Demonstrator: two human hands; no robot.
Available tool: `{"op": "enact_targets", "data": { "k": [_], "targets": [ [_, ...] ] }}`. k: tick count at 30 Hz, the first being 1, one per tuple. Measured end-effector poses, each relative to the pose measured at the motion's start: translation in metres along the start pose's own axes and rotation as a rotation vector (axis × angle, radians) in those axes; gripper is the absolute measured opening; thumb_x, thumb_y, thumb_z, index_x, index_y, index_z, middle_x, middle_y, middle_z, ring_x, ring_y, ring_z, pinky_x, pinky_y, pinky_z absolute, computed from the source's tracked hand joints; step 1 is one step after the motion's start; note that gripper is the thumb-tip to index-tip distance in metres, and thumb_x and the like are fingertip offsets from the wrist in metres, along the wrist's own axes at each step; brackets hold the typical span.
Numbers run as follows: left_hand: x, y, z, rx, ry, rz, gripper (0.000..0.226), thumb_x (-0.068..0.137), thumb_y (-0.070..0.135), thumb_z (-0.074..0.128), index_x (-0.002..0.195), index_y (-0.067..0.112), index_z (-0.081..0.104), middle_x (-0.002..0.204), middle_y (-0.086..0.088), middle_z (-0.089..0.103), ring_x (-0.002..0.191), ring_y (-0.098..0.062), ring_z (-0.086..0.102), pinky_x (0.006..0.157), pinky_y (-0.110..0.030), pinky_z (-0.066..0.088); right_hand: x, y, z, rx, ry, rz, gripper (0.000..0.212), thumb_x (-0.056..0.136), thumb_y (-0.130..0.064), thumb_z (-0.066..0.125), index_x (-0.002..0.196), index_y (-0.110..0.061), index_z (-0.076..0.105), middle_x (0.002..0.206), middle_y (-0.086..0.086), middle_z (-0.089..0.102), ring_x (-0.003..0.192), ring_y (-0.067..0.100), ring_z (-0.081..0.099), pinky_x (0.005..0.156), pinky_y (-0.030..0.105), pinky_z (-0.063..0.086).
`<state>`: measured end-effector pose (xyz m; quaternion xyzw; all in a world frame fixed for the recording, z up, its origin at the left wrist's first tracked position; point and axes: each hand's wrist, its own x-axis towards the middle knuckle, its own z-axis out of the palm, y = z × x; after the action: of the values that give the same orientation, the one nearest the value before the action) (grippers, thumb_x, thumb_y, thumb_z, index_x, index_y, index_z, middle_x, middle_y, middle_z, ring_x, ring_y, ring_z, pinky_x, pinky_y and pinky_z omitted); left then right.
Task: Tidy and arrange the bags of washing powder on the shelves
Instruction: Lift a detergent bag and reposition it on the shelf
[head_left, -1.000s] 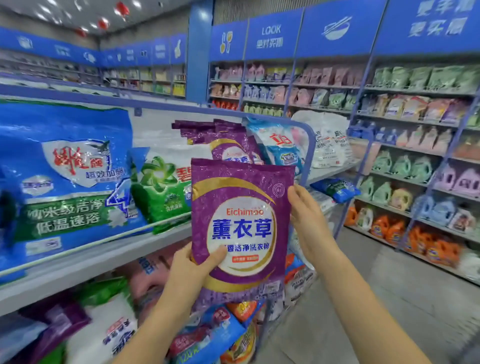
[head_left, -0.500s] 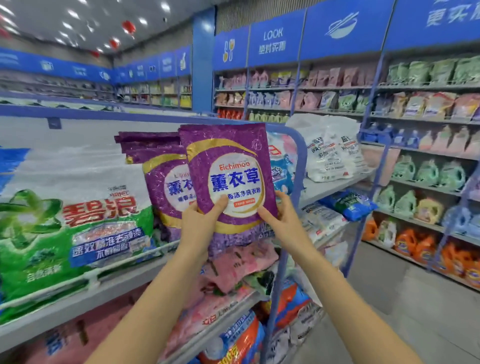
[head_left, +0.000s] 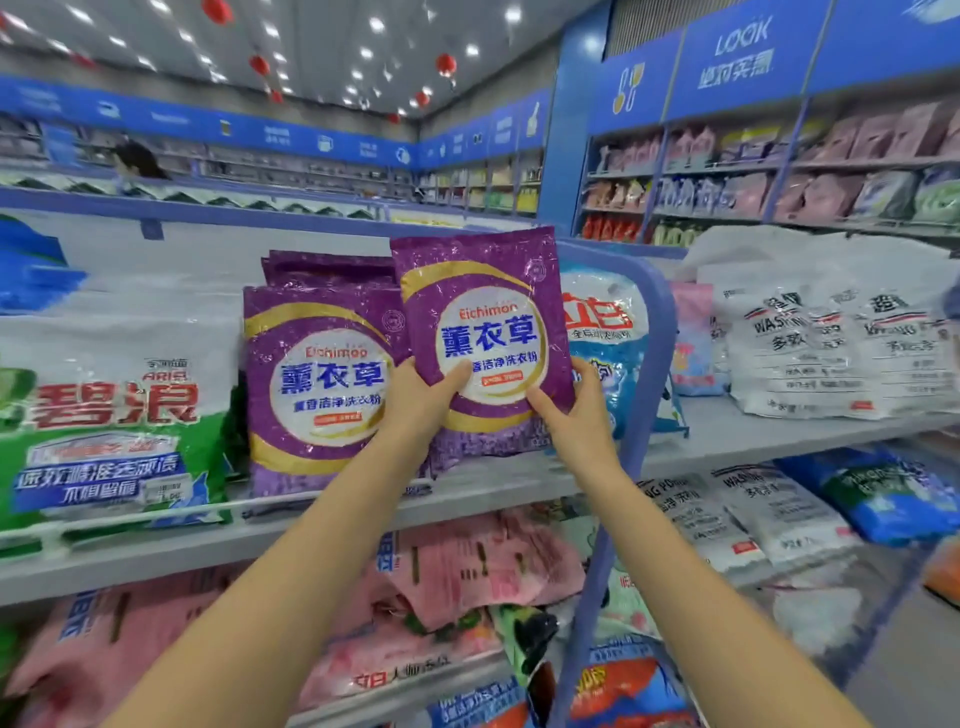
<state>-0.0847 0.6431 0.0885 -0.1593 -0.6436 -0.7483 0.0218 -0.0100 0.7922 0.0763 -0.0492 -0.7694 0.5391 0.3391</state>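
A purple bag of washing powder (head_left: 483, 312) stands upright over the upper shelf (head_left: 493, 480), held by both hands. My left hand (head_left: 421, 400) grips its lower left edge with the thumb on the front. My right hand (head_left: 576, 410) grips its lower right edge, thumb on the front too. Just to its left stand more purple bags of the same kind (head_left: 317, 374), one behind another. A light blue bag (head_left: 608, 338) stands behind it on the right.
A large green and white bag (head_left: 114, 415) fills the shelf's left. A blue upright post (head_left: 639, 415) rises right of my hands. White bags (head_left: 831, 348) lie beyond it. Pink bags (head_left: 457, 577) sprawl on the lower shelf. A person (head_left: 135, 163) stands far back left.
Both hands have lifted the purple bag up from chest height and carried it onto the upper shelf, next to the other purple bags. My view has shifted right along the shelf.
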Motion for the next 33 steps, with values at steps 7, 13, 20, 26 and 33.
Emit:
{"op": "enact_targets", "data": {
  "k": [7,13,20,26,33],
  "targets": [
    [0.012,-0.008,0.017,0.096,0.203,0.101,0.051,0.085,0.012,0.066,0.129,0.010,0.040,0.112,-0.001,0.059,0.099,-0.017,0.059,0.080,-0.030,0.048,0.009,0.007,0.007,-0.056,-0.015,-0.049,0.050,0.087,-0.019,0.065,0.126,-0.023,0.033,0.118,-0.004,0.055,0.107,0.011,0.058,0.096,0.036,0.047],
    [0.004,-0.022,0.022,0.340,0.312,0.264,0.080,0.084,0.004,0.060,0.148,0.010,0.012,0.146,-0.012,0.033,0.134,-0.025,0.033,0.111,-0.038,0.031,-0.008,0.023,0.026,-0.497,-0.259,-0.082,0.076,0.094,-0.029,0.053,0.150,-0.016,0.004,0.154,0.016,0.013,0.141,0.027,0.019,0.112,0.039,0.025],
    [-0.016,-0.012,0.006,1.068,0.238,0.733,0.063,0.084,0.020,0.066,0.141,0.009,0.040,0.149,-0.019,0.032,0.139,-0.037,0.029,0.114,-0.051,0.023,-0.016,0.044,0.027,-0.760,-0.018,-0.415,0.063,0.095,-0.033,0.049,0.149,-0.015,0.021,0.157,0.018,0.005,0.145,0.031,0.003,0.116,0.042,0.008],
    [-0.028,-0.050,-0.014,1.686,0.040,0.468,0.065,0.097,0.056,0.023,0.152,0.028,0.004,0.160,-0.011,-0.003,0.147,-0.032,-0.005,0.109,-0.057,-0.019,-0.004,0.064,0.023,-0.992,-0.329,-0.409,0.067,0.094,-0.058,0.014,0.145,-0.026,-0.014,0.155,0.003,-0.019,0.144,0.018,-0.015,0.115,0.030,-0.011],
    [-0.014,-0.054,-0.013,1.769,0.003,0.333,0.066,0.091,0.064,0.004,0.147,0.035,-0.017,0.159,-0.003,-0.018,0.146,-0.028,-0.014,0.107,-0.061,-0.017,0.010,0.050,0.021,-1.125,-0.457,-0.334,0.071,0.093,-0.061,0.014,0.147,-0.026,-0.016,0.157,0.008,-0.013,0.146,0.021,-0.007,0.116,0.033,-0.003]
  ]
}}
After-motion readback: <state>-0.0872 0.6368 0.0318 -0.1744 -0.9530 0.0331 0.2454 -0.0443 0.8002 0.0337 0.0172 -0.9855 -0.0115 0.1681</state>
